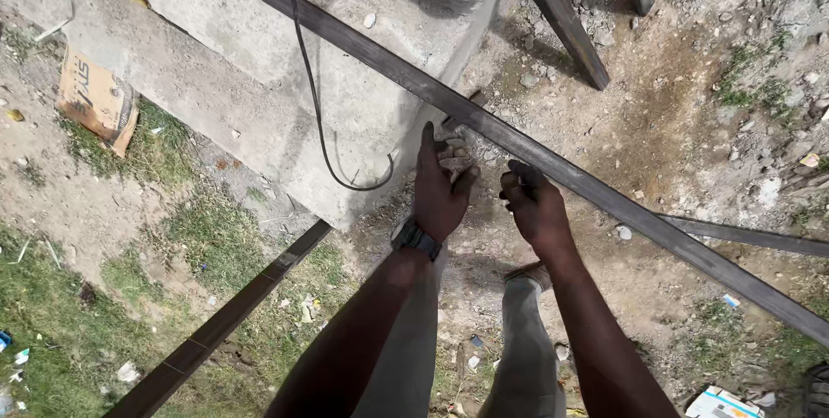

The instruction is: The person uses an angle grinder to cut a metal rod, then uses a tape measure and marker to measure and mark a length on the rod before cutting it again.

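Steel bar (518,142) — just above left hand (440,193), touching right hand (535,206).

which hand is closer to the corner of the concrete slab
Left. The left hand reaches up right beside the concrete slab corner, under the long steel bar. The right hand is farther right, over bare dirt.

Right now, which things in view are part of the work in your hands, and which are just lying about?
In hand:
- long steel bar, gripped by right hand
- small grey piece held by left hand at the concrete slab corner

Lying about:
- black cable
- cardboard scrap
- second bar on the grass
- litter
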